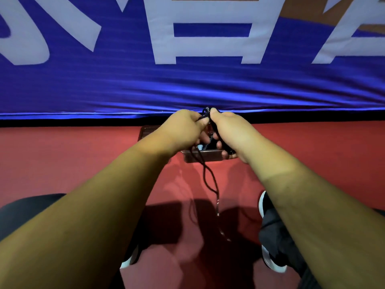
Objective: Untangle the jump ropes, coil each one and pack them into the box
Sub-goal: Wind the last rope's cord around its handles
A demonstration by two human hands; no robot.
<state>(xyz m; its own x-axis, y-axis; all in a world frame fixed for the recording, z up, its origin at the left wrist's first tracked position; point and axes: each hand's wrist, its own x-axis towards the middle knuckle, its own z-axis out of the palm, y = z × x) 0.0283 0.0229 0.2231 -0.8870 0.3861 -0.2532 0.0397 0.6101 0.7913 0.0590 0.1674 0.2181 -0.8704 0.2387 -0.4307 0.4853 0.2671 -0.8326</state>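
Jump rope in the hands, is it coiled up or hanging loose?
Partly loose: the left hand and right hand grip a bunch of the jump rope, while a twisted length dangles below them toward the red floor.

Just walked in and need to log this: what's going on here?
A seated person grips a black jump rope in both hands, left hand and right hand close together above a dark box on the red floor beside a blue banner. A loose tail of rope hangs between the feet, so it is not yet packed.
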